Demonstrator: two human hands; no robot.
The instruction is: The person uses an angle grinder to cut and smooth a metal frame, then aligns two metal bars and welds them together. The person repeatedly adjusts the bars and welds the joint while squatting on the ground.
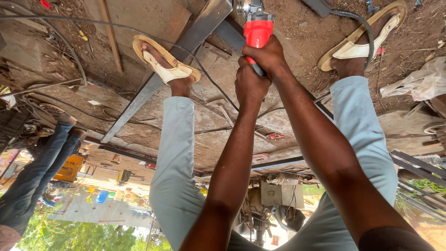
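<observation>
Head view, taken looking down between my own legs, so the frame reads inverted. I use the red angle grinder point(258, 29) as the landmark for every entry.

Item 1: red angle grinder, red body with a metal head at the top edge of the frame, partly cut off. It sits over the grey steel bars point(204, 28).

Item 2: right hand point(268, 56), fingers clenched around the grinder's body just below the red housing.

Item 3: left hand point(250, 86), directly beneath the right hand and touching it, fingers clenched on the grinder's rear grip. The grip itself is mostly hidden.

Item 4: black power cord point(204, 74), running from behind the grinder's handle off to the left across the ground.

Item 5: grey steel bars, one long bar slanting away from the grinder toward the lower left, another crossing under the tool.

Item 6: sandalled feet, one point(165, 62) left of the grinder resting on the long bar, one point(364, 39) right of it on bare earth. Pale blue trouser legs point(174, 176) flank both arms.

Item 7: rusted sheet metal point(153, 18), lying under the bars left of the grinder.

Item 8: another person's legs in dark jeans point(32, 176), well apart from the grinder at the left edge.
</observation>
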